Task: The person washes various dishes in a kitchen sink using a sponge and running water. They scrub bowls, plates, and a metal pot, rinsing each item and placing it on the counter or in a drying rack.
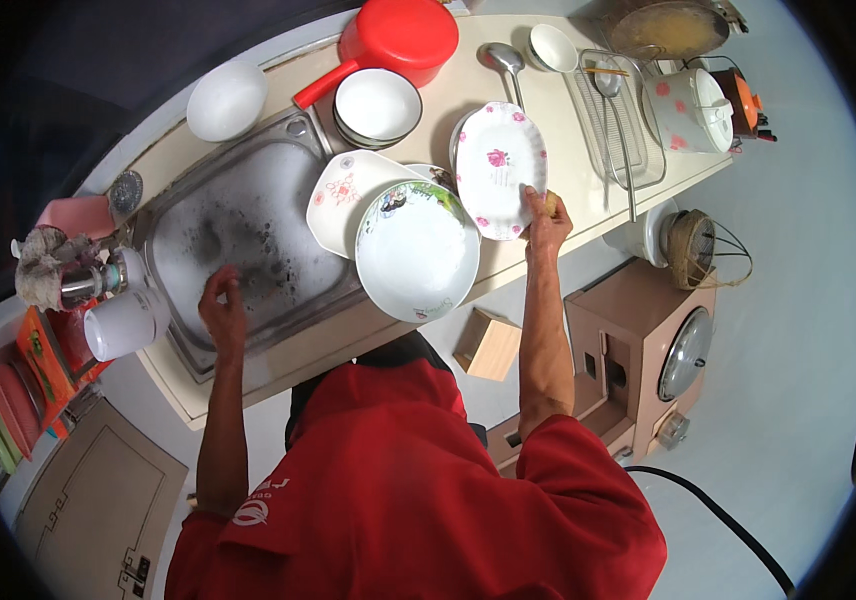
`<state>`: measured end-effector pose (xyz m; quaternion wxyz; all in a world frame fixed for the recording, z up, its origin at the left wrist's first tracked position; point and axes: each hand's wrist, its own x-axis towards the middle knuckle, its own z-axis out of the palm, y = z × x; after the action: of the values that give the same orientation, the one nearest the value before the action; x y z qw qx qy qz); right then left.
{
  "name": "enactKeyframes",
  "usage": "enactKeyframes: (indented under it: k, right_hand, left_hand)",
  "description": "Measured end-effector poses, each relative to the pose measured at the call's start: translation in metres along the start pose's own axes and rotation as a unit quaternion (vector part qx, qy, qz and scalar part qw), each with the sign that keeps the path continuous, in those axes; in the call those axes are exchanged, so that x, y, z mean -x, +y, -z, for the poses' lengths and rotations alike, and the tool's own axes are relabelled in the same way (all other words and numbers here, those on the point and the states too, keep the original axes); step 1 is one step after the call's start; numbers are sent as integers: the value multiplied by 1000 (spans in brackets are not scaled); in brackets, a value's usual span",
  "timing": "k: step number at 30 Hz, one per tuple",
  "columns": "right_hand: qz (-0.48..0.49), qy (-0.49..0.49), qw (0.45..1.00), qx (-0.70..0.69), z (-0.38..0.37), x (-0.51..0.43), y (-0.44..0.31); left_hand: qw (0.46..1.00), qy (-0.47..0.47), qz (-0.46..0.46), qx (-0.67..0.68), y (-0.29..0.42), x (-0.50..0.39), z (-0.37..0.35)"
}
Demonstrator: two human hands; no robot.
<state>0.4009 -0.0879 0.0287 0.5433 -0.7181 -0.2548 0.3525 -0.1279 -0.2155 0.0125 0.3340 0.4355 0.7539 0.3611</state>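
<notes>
My right hand (548,221) grips the lower edge of a white oval plate (498,171) with pink flowers, thumb on top. A yellowish piece, perhaps a sponge (550,202), shows at its fingers. Another white dish (455,142) is partly hidden under the plate's left edge. Over the near side of the steel sink (308,154), my left hand (219,307) hangs loosely curled with nothing seen in it. Dark marks and foam spots show in the basin. Between my hands a round white plate (417,262) with a green printed rim overlaps an angular white plate (334,199).
Behind the sink are a white bowl (227,101), stacked dark-rimmed bowls (378,105) and a red pan (405,37). A steel spoon (503,58), small bowl (552,48) and wire basket (649,161) stand right. A white jug (120,330) sits left of the sink.
</notes>
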Motion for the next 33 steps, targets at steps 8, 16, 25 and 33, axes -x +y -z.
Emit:
enactKeyframes:
  k: [8, 16, 25, 33]
  right_hand:
    - [39, 38, 997, 55, 10, 3, -11]
    - [113, 18, 987, 110, 20, 24, -35]
    - [233, -87, 910, 332, -11, 22, -51]
    - [329, -70, 797, 501, -39, -28, -55]
  left_hand:
    - [963, 110, 131, -207, -102, -44, -6]
    - [955, -19, 249, -161, -218, -104, -12]
    - [933, -149, 302, -129, -188, -102, -45]
    - [958, -3, 74, -278, -158, -54, -50]
